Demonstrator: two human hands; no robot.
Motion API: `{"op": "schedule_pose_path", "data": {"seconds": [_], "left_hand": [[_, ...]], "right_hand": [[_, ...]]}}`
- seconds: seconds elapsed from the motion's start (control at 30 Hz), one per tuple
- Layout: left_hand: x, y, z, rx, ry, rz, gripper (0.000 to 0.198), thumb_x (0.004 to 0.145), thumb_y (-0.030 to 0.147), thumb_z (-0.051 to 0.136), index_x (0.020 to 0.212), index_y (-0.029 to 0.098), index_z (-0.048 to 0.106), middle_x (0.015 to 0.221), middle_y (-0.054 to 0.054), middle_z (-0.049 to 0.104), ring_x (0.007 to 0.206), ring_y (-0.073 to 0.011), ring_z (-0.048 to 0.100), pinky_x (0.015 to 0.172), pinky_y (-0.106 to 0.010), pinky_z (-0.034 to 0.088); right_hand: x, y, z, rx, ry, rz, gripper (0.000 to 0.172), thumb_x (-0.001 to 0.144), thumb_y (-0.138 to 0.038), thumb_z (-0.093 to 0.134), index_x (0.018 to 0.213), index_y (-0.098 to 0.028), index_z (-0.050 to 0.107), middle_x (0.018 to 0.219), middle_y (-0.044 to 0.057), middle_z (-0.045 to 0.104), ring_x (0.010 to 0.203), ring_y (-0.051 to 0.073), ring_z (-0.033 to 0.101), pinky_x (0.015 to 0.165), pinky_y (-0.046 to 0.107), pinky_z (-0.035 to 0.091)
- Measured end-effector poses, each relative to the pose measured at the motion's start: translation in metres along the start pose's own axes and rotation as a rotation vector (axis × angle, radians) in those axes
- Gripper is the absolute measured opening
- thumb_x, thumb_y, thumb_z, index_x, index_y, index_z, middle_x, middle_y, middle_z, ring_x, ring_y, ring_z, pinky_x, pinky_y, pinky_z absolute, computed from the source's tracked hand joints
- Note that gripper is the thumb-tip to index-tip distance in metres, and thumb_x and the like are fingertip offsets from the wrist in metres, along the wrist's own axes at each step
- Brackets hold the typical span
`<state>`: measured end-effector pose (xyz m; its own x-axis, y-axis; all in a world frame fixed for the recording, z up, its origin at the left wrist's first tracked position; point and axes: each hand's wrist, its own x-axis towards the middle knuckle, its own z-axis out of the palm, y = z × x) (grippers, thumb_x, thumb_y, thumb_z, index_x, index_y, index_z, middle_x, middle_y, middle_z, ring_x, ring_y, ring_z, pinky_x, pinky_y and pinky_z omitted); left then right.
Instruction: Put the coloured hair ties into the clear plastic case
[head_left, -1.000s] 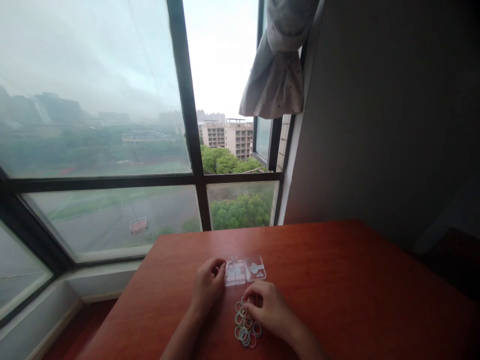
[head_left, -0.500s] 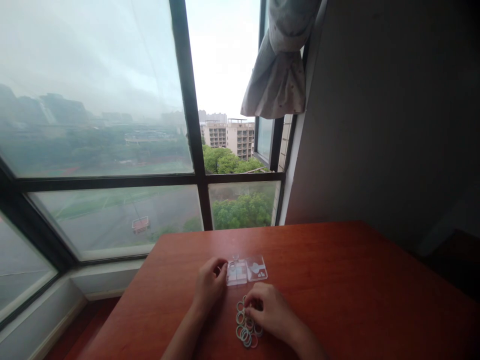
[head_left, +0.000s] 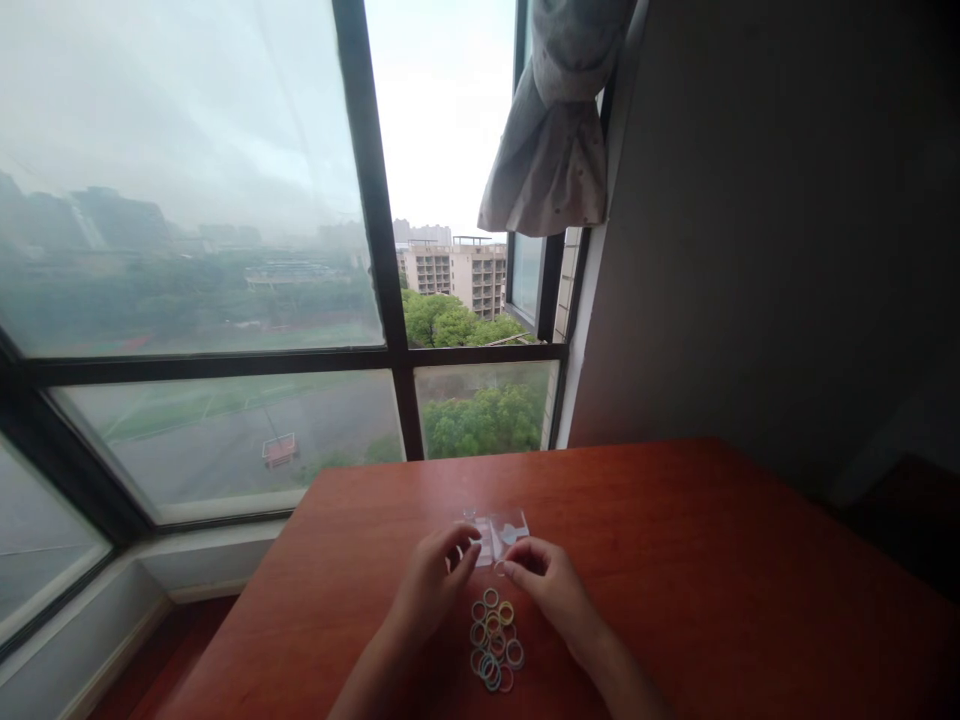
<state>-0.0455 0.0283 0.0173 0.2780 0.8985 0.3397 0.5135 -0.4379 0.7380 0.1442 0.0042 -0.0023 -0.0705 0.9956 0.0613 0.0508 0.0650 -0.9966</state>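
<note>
A small clear plastic box (head_left: 504, 528), lying open in two halves, sits on the red-brown table (head_left: 675, 540). My left hand (head_left: 433, 582) reaches to its near left corner, thumb and fingers pinched on the edge. My right hand (head_left: 551, 588) is just right of it at the box's near edge, thumb and forefinger pinched on what looks like one small ring (head_left: 499, 568). A heap of several small coloured elastic rings (head_left: 492, 640) lies on the table between my wrists, uncovered.
The table stands against a large window (head_left: 225, 250) with a dark frame; a bunched curtain (head_left: 555, 140) hangs at the upper right. A dark wall (head_left: 787, 250) rises behind the table's right side.
My right hand has lifted off the heap of rings and moved forward to the box with a pinch. My left hand has slid a little right along the box's near edge.
</note>
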Motion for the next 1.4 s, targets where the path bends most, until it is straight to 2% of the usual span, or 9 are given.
{"op": "schedule_pose_path", "data": {"seconds": [0.13,0.47,0.57,0.7,0.8,0.97,1.13,1.4], "left_hand": [[-0.001,0.012,0.006,-0.062,-0.112,0.019,0.016,0.085,0.029,0.058,0.082,0.017,0.068,0.071,-0.002,0.064,0.061,-0.0118,0.053,0.057,-0.021,0.04],[-0.001,0.018,0.012,-0.129,-0.118,0.005,0.015,0.083,0.028,0.061,0.076,0.016,0.067,0.066,0.0,0.061,0.059,-0.0108,0.051,0.055,-0.02,0.039],[0.001,0.012,0.009,-0.092,-0.058,0.009,0.016,0.082,0.028,0.06,0.074,0.017,0.066,0.067,0.0,0.061,0.06,-0.0115,0.052,0.056,-0.021,0.04],[0.007,-0.008,-0.004,0.011,0.171,-0.034,0.023,0.084,0.036,0.058,0.076,0.017,0.066,0.07,-0.002,0.062,0.062,-0.0134,0.053,0.056,-0.023,0.041],[0.011,-0.027,-0.011,0.075,0.267,-0.077,0.028,0.084,0.042,0.056,0.08,0.017,0.068,0.069,-0.002,0.061,0.061,-0.0142,0.053,0.056,-0.024,0.042],[0.016,-0.044,-0.006,0.091,0.267,-0.102,0.03,0.083,0.043,0.054,0.081,0.017,0.069,0.07,-0.003,0.062,0.062,-0.015,0.055,0.058,-0.024,0.043],[0.017,-0.043,-0.001,0.106,0.225,-0.157,0.03,0.081,0.042,0.055,0.088,0.017,0.069,0.068,-0.001,0.062,0.059,-0.0149,0.056,0.057,-0.025,0.044],[0.013,-0.036,-0.006,-0.03,0.262,-0.194,0.032,0.08,0.043,0.057,0.091,0.016,0.07,0.073,-0.004,0.069,0.063,-0.0174,0.061,0.059,-0.026,0.048]], "right_hand": [[0.0,-0.003,-0.002,0.083,0.042,0.006,0.027,0.072,-0.041,0.074,0.075,-0.015,0.066,0.073,0.003,0.064,0.072,0.017,0.056,0.065,0.025,0.043],[0.0,0.0,0.0,0.12,-0.003,-0.002,0.03,0.07,-0.044,0.075,0.076,-0.016,0.066,0.074,0.002,0.064,0.073,0.018,0.057,0.066,0.025,0.044],[0.0,0.001,-0.001,0.103,0.013,0.005,0.028,0.071,-0.042,0.074,0.075,-0.016,0.066,0.074,0.002,0.064,0.073,0.018,0.057,0.066,0.025,0.044],[0.001,0.001,-0.002,0.088,0.012,0.016,0.025,0.071,-0.039,0.074,0.075,-0.016,0.066,0.075,0.003,0.065,0.074,0.018,0.058,0.068,0.026,0.044],[0.001,-0.001,-0.002,0.083,0.0,0.029,0.024,0.07,-0.038,0.075,0.075,-0.016,0.067,0.075,0.002,0.065,0.074,0.017,0.058,0.068,0.026,0.044],[-0.001,-0.004,-0.001,0.065,-0.021,0.049,0.022,0.069,-0.035,0.074,0.075,-0.016,0.066,0.074,0.002,0.065,0.072,0.017,0.057,0.067,0.025,0.044],[-0.002,-0.005,-0.001,0.057,-0.029,0.047,0.021,0.07,-0.034,0.073,0.076,-0.015,0.066,0.074,0.002,0.065,0.071,0.016,0.057,0.067,0.025,0.044],[-0.004,-0.005,-0.003,-0.054,-0.103,0.008,0.014,0.071,-0.028,0.069,0.077,-0.016,0.069,0.076,0.002,0.067,0.071,0.016,0.059,0.065,0.025,0.045]]}}
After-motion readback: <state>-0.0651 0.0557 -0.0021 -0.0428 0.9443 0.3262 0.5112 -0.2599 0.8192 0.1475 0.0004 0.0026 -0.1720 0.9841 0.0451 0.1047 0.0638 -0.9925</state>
